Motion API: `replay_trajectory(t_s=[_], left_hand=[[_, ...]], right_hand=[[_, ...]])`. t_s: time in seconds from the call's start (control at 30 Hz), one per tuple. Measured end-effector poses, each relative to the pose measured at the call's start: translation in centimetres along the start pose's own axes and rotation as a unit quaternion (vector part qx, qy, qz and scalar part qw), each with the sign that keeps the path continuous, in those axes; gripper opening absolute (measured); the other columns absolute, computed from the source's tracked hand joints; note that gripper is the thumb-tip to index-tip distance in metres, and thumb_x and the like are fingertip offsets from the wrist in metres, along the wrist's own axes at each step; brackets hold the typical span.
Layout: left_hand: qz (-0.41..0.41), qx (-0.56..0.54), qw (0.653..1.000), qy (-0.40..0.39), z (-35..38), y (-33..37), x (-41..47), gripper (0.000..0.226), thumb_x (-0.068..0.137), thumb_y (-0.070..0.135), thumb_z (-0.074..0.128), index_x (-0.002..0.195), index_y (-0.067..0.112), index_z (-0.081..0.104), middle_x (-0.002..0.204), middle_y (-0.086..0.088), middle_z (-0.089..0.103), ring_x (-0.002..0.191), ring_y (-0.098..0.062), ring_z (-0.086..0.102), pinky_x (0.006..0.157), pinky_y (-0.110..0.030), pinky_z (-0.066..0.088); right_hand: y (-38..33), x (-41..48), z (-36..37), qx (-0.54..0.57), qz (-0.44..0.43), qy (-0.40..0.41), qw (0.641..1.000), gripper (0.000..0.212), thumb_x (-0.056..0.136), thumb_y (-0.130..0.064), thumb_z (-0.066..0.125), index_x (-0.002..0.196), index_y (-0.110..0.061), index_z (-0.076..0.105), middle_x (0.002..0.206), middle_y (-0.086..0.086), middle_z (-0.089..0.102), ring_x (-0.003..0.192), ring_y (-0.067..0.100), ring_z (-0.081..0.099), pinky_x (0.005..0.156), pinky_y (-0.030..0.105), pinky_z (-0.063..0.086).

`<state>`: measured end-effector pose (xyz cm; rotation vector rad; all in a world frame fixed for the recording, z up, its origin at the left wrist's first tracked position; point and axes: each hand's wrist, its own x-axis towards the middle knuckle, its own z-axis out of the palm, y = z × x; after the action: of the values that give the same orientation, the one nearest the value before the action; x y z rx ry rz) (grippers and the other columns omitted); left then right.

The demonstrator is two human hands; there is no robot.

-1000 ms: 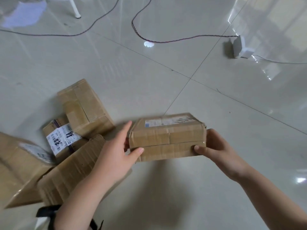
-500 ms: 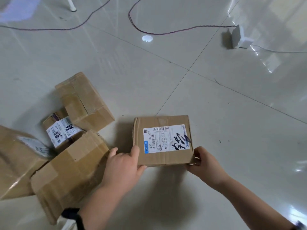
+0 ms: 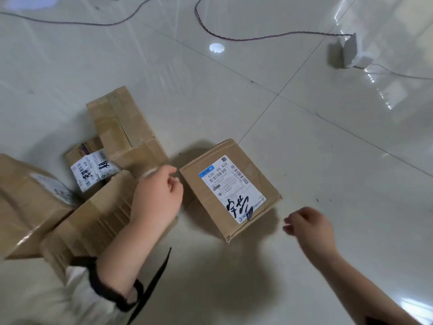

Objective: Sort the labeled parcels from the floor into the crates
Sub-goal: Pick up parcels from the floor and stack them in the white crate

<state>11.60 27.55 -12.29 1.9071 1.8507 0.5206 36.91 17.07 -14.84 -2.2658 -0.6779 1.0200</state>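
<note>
A brown cardboard parcel [image 3: 230, 190] lies on the tiled floor, its white shipping label with barcodes and black handwriting facing up. My left hand [image 3: 158, 195] hovers just left of it with loosely curled fingers and holds nothing. My right hand [image 3: 309, 225] is to the parcel's right, apart from it, fingers loosely curled and empty. Left of my left hand is a cluster of more parcels: a plain taped box [image 3: 124, 127], a small one with a white label [image 3: 92, 171], a corrugated box [image 3: 93, 221] under my forearm and a large box [image 3: 30, 202].
Dark cables [image 3: 246, 38] run across the glossy floor at the top, ending at a white power adapter [image 3: 351, 51] at the upper right. A small white disc [image 3: 216, 48] lies on the floor. No crate is in view.
Both hands turned the parcel label-up, set it on the floor and let go. They have drawn away from it, and the parcel lies rotated.
</note>
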Motion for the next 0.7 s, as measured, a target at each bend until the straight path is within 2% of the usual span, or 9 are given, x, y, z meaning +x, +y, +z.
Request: replay_trajectory(t_s=[0.03, 0.07, 0.13, 0.17, 0.23, 0.37, 0.47, 0.6, 0.7], left_hand=[[0.016, 0.059, 0.998, -0.01, 0.3, 0.5, -1.2, 0.017, 0.089, 0.019, 0.053, 0.094, 0.009, 0.067, 0.088, -0.011, 0.068, 0.085, -0.032, 0.063, 0.07, -0.033, 0.044], [0.048, 0.162, 0.985, -0.043, 0.8, 0.9, -2.2, 0.027, 0.093, 0.03, 0.047, 0.085, 0.012, 0.066, 0.084, -0.009, 0.067, 0.083, -0.032, 0.062, 0.067, -0.032, 0.041], [0.081, 0.328, 0.933, -0.126, 1.7, 1.7, -3.5, 0.047, 0.097, 0.044, 0.03, 0.084, 0.015, 0.066, 0.087, -0.003, 0.067, 0.086, -0.026, 0.061, 0.072, -0.032, 0.036], [0.082, 0.351, 0.922, -0.141, 2.0, 1.7, -3.6, 0.052, 0.097, 0.046, 0.025, 0.086, 0.017, 0.066, 0.09, -0.001, 0.068, 0.087, -0.024, 0.061, 0.077, -0.033, 0.035], [0.069, 0.344, 0.924, -0.15, 2.2, 1.6, -3.1, 0.048, 0.097, 0.044, 0.024, 0.089, 0.019, 0.064, 0.092, 0.0, 0.068, 0.088, -0.023, 0.062, 0.083, -0.034, 0.034], [0.066, 0.291, 0.946, -0.127, 2.2, 0.6, -1.2, 0.031, 0.096, 0.033, 0.03, 0.08, 0.021, 0.055, 0.09, -0.002, 0.068, 0.086, -0.025, 0.062, 0.077, -0.033, 0.035], [0.064, 0.281, 0.951, -0.112, 2.4, -0.1, -1.1, 0.029, 0.098, 0.031, 0.03, 0.08, 0.022, 0.051, 0.087, -0.002, 0.069, 0.082, -0.026, 0.062, 0.078, -0.034, 0.035], [0.056, 0.294, 0.948, -0.113, 2.6, 0.0, -1.3, 0.031, 0.1, 0.032, 0.028, 0.09, 0.02, 0.055, 0.092, 0.0, 0.068, 0.087, -0.025, 0.062, 0.08, -0.034, 0.033], [0.043, 0.311, 0.941, -0.13, 2.7, 0.3, -0.9, 0.031, 0.1, 0.033, 0.026, 0.095, 0.02, 0.054, 0.099, 0.0, 0.067, 0.093, -0.024, 0.062, 0.081, -0.034, 0.033]], right_hand=[[-0.8, 1.9, -0.6, -0.007, -0.027, 0.043, 0.999, 0.018, 0.084, -0.004, 0.051, 0.074, -0.006, 0.066, 0.076, 0.013, 0.07, 0.071, 0.022, 0.068, 0.059, 0.016, 0.049], [-1.7, 3.7, -0.8, -0.011, -0.05, 0.038, 0.998, 0.019, 0.085, -0.009, 0.052, 0.074, -0.015, 0.066, 0.081, 0.011, 0.07, 0.078, 0.024, 0.068, 0.07, 0.022, 0.052], [-3.2, 5.9, -0.1, 0.006, -0.073, -0.059, 0.996, 0.017, 0.088, -0.02, 0.055, 0.077, -0.024, 0.066, 0.092, 0.006, 0.07, 0.091, 0.025, 0.065, 0.087, 0.04, 0.051], [-3.8, 6.1, 0.7, 0.018, -0.066, -0.115, 0.991, 0.016, 0.09, -0.025, 0.055, 0.081, -0.022, 0.068, 0.094, 0.006, 0.07, 0.091, 0.023, 0.064, 0.088, 0.042, 0.05], [-4.3, 5.0, 1.9, -0.021, -0.09, -0.158, 0.983, 0.021, 0.092, -0.03, 0.057, 0.086, -0.015, 0.07, 0.087, 0.006, 0.069, 0.08, 0.019, 0.06, 0.077, 0.032, 0.049], [-2.5, 1.7, 3.3, -0.056, -0.124, -0.133, 0.982, 0.019, 0.084, -0.03, 0.067, 0.078, -0.012, 0.068, 0.069, -0.002, 0.063, 0.059, 0.008, 0.052, 0.052, 0.017, 0.037], [-1.2, 0.7, 4.2, -0.003, -0.091, -0.152, 0.984, 0.014, 0.083, -0.027, 0.069, 0.081, -0.013, 0.066, 0.072, -0.004, 0.064, 0.062, 0.007, 0.056, 0.056, 0.018, 0.04], [-1.5, 1.0, 3.9, 0.05, -0.071, -0.2, 0.976, 0.017, 0.084, -0.021, 0.068, 0.1, -0.022, 0.066, 0.094, -0.008, 0.07, 0.083, 0.01, 0.066, 0.067, 0.022, 0.046], [-1.7, 1.0, 4.0, 0.047, -0.079, -0.209, 0.974, 0.009, 0.086, -0.018, 0.064, 0.091, -0.022, 0.071, 0.088, -0.009, 0.073, 0.08, 0.007, 0.067, 0.072, 0.023, 0.05]])
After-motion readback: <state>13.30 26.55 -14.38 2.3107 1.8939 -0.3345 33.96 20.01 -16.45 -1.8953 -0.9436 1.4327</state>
